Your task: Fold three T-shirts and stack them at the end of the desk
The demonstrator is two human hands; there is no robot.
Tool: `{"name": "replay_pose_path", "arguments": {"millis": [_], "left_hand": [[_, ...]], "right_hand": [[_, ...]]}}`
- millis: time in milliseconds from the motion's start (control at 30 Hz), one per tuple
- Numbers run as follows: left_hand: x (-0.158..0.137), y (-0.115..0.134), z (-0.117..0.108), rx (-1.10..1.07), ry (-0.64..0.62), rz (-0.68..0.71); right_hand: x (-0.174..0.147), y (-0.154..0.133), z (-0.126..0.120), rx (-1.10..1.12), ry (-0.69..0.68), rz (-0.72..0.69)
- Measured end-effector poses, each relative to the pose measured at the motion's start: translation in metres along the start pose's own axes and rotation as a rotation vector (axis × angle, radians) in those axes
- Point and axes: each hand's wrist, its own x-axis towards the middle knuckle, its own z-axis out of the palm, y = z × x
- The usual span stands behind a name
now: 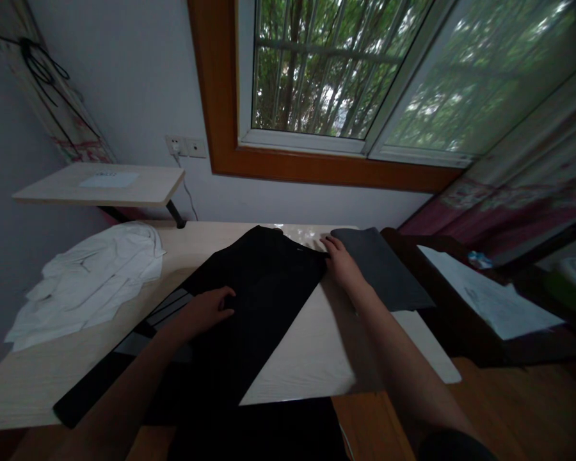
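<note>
A black long-sleeved top point(269, 288) lies spread on the pale wooden table point(312, 358), its lower part reaching the front edge. Grey panels mark the sleeve that runs down to the left. Over the middle of the top is my left hand point(211, 308), thumb and fingers apart, nothing held between them. My right hand point(340, 262) rests at the top's right corner with its fingers stretched out and spread. Just beyond that hand lies a folded grey cloth point(384, 269) on the table's right side.
A crumpled white garment point(96, 275) lies at the left, beside a small raised shelf point(100, 182) with a paper label. Right of the table, a dark brown surface point(403, 246) carries a white sheet point(489, 294). A wall and window point(336, 77) stand behind.
</note>
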Motion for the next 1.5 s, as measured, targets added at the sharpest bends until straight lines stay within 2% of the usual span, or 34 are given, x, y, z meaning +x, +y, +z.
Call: {"name": "replay_pose_path", "arguments": {"millis": [100, 267, 400, 633, 733, 833, 967, 1100, 1267, 1367, 1500], "left_hand": [[-0.001, 0.000, 0.000, -0.011, 0.002, 0.003], [-0.002, 0.001, -0.002, -0.012, 0.007, -0.002], [0.001, 0.002, -0.003, 0.003, -0.011, -0.016], [0.002, -0.002, -0.006, 0.011, -0.055, -0.013], [0.003, -0.007, -0.005, -0.004, -0.070, -0.009], [0.004, -0.011, -0.003, -0.016, -0.076, 0.004], [0.006, -0.012, -0.004, -0.014, -0.084, 0.015], [0.010, -0.005, -0.007, 0.041, -0.028, 0.024], [0.031, 0.010, -0.006, 0.038, 0.121, 0.121], [0.053, 0.020, -0.001, 0.013, 0.192, 0.198], [0.085, 0.035, 0.008, -0.053, 0.190, 0.222]], "right_hand": [[0.002, 0.003, 0.002, -0.019, 0.013, -0.004], [0.007, 0.006, 0.005, -0.177, -0.146, -0.025], [0.014, 0.006, 0.007, -0.279, -0.180, -0.071], [0.042, 0.013, -0.007, -0.259, -0.233, -0.059], [0.055, 0.017, -0.015, -0.222, -0.224, -0.095], [0.061, 0.020, -0.018, -0.239, -0.169, -0.071], [0.060, 0.022, -0.016, -0.284, -0.085, -0.007], [0.055, 0.021, -0.010, -0.243, -0.078, -0.040], [0.048, 0.012, 0.005, -0.145, -0.234, -0.209], [0.045, 0.008, 0.014, -0.161, -0.296, -0.219], [0.044, 0.004, 0.015, -0.221, -0.305, -0.218]]}}
